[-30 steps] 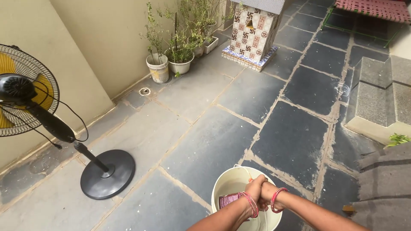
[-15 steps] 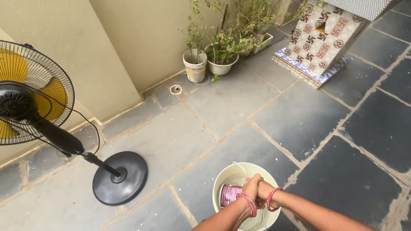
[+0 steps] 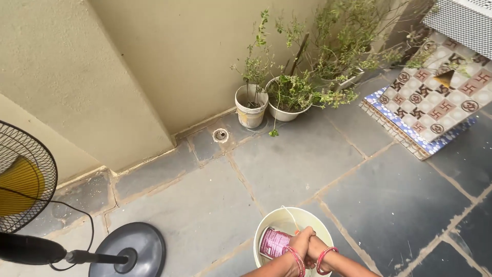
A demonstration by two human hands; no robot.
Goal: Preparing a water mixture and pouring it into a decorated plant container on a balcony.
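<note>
While both hands press together over the white bucket (image 3: pixel 287 220) at six o'clock, the left hand (image 3: pixel 301 245) and right hand (image 3: pixel 314 247) clasp each other, gripping nothing I can make out. Just beside them at nine o'clock, a pink-labelled packet (image 3: pixel 271 242) sits inside the bucket. Far off at nine o'clock stands a pedestal fan (image 3: pixel 31 200).

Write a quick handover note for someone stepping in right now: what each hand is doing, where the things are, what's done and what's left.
Left hand and right hand: clasped together over the white bucket, grip closed, nothing clearly held.
Pink patterned item sits inside the bucket, beside the left hand.
Bucket stands on the grey stone floor; pedestal fan at left, potted plants by the wall.
Done: item is in the bucket. Left: cannot tell from this view.
</note>
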